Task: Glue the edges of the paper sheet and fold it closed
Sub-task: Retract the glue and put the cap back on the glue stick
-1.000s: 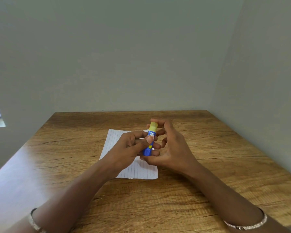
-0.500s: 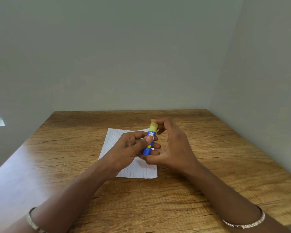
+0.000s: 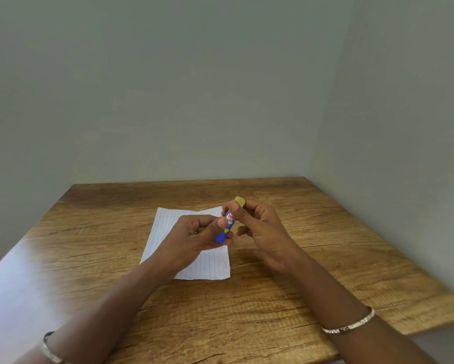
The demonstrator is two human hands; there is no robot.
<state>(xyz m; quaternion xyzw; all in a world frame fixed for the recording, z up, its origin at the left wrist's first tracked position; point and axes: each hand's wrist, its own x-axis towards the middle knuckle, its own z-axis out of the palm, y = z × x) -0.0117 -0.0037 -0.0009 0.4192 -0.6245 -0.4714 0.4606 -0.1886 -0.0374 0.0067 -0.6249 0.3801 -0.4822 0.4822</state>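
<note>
At centre frame, our left hand (image 3: 197, 236) grips the blue plastic glue stick (image 3: 223, 233) while our right hand (image 3: 264, 229) pinches its yellow cap (image 3: 239, 201), likely to uncap it, above the white lined paper sheet (image 3: 161, 232) flat on the wooden bench (image 3: 338, 245).

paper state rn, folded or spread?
Spread. The paper lies as one lined sheet on the table, no fold showing; the left hand and right hand hold the glue stick over its middle.
</note>
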